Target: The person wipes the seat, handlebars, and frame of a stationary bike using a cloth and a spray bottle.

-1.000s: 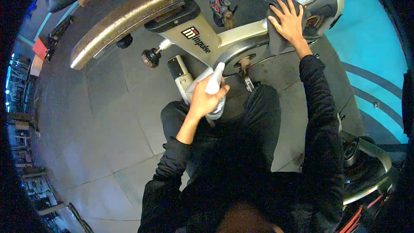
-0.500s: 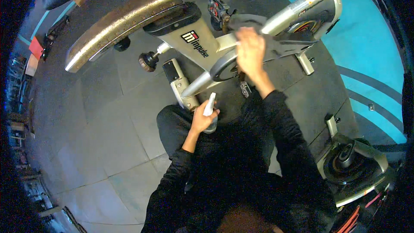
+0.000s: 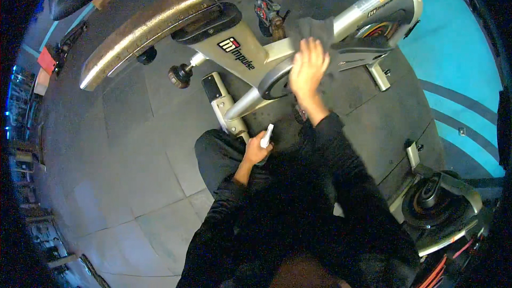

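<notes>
Low at the middle, my left hand is wrapped round a spray bottle whose white nozzle points up; the bottle's body is mostly hidden by my hand and dark clothes. My right hand reaches forward with fingers stretched over a dark grey cloth, pressing it against the middle of an exercise bike. The cloth spreads past the fingertips and to the right of the hand. Just left of that hand is the bike's rounded crank cover.
A black adjusting knob sticks out from the bike's frame, and its rear foot lies close to my left knee. More bikes stand at the far side and at the lower right, one with a dark round flywheel cover. Grey tiles meet blue flooring.
My right hand has shifted slightly left and down over the bike, with the cloth. My left hand and the spray bottle have moved a little right and down.
</notes>
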`<state>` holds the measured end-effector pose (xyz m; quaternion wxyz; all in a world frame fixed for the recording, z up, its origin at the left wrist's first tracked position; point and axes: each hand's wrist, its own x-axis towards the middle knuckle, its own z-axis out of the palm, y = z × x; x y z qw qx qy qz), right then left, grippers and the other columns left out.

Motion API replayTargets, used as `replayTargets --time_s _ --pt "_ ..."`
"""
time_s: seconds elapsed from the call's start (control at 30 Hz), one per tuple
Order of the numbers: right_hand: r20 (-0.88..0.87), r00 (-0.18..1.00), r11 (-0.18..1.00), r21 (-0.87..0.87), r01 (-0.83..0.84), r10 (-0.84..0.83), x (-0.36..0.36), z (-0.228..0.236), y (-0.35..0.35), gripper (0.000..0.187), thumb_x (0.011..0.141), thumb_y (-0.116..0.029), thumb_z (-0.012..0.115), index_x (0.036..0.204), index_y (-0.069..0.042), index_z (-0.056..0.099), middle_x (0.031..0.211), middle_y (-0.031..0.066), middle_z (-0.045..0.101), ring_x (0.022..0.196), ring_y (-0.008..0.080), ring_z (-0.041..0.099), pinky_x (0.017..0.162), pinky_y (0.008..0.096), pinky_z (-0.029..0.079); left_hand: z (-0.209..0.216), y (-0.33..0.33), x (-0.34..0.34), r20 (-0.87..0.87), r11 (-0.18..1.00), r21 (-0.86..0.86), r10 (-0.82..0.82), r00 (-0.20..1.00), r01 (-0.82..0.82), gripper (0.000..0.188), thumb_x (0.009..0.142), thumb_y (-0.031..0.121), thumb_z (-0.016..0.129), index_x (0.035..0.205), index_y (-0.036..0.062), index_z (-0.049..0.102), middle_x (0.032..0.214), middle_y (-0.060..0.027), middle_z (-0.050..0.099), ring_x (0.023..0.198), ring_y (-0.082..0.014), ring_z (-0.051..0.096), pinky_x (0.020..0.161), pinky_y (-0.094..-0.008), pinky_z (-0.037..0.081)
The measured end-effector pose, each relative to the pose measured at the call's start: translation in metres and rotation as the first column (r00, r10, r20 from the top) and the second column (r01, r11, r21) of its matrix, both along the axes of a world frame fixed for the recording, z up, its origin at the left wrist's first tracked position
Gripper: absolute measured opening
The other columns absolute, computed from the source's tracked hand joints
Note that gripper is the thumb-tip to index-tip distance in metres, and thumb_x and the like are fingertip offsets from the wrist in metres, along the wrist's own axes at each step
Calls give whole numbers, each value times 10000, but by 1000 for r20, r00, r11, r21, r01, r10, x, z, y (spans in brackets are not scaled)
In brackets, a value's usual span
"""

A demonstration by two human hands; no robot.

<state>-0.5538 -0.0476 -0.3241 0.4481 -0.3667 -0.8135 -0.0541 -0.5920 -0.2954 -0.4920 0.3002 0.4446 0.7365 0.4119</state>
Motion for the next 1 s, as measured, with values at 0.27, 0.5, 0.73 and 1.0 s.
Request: replayTargets --time_s 0.27,0.5,0.73,1.0 --pt "532 795 938 6 -347 291 41 0 12 275 826 -295 615 1051 -144 660 1133 91 591 1160 294 494 954 604 298 -8 -7 0 -19 989 -142 -47 999 44 520 718 263 744 1189 103 592 986 -221 670 943 -423 630 819 -491 502" --pt "-89 979 981 42 189 -184 30 -33 47 336 851 -168 633 1157 -55 555 1263 180 513 1253 375 426 1025 570 290 -5 -8 2 -104 997 -81 12 995 -20 575 710 280 745 1215 64 576 1020 -235 664 972 -412 630 831 -471 503" --pt "229 864 891 -33 -453 448 15 -11 -39 601 809 -480 672 1273 -117 553 1490 142 376 1407 347 299 1098 669 148 -6 -6 3 -5 993 -115 9 1000 -9 483 718 270 738 1136 87 580 941 -226 670 915 -424 635 771 -461 505" --pt "489 869 961 270 -63 -80 99 111 176 462 916 -538 480 1223 -218 610 1573 65 266 1463 274 199 1059 738 106 -10 -1 3 -15 999 -36 -31 999 30 407 724 178 725 1102 98 599 876 -167 679 847 -369 658 752 -427 512"
